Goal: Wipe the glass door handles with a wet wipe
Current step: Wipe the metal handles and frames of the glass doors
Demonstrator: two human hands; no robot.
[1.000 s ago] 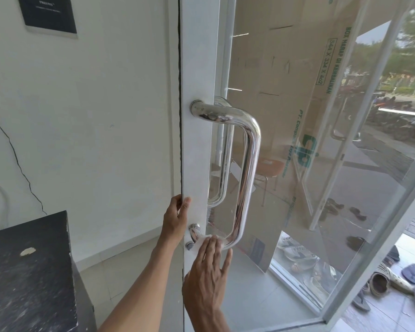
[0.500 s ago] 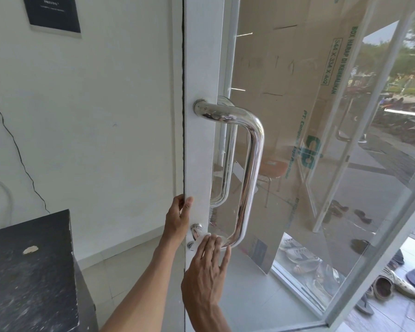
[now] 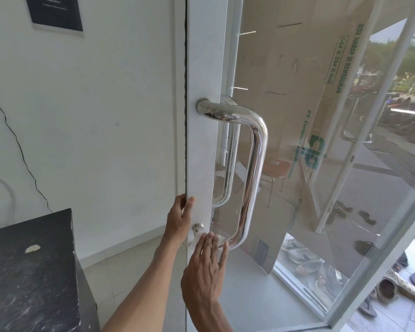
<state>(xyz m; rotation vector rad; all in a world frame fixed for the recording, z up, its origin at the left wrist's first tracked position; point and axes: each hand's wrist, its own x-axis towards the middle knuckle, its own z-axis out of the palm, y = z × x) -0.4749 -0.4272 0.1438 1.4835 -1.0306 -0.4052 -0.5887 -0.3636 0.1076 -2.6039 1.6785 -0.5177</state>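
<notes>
Chrome handle, right hand pressing wipe (cardboard reads "BOX HARAP DI KEMBALIKAN").

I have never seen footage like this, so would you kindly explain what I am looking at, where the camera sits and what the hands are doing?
There is no machine here: a person does the job with bare hands. The single picture comes from a wide-angle camera worn on the head, looking forward and down. The left hand grips the edge of the door's white frame, apparently to steady it. The right hand, fingers straight, presses a white wet wipe against the bottom bend of the shiny metal handle. A second handle shows through the glass pane, on the door's other side. At lower left stands a black cabinet, and shoes lie beyond the glass.
</notes>
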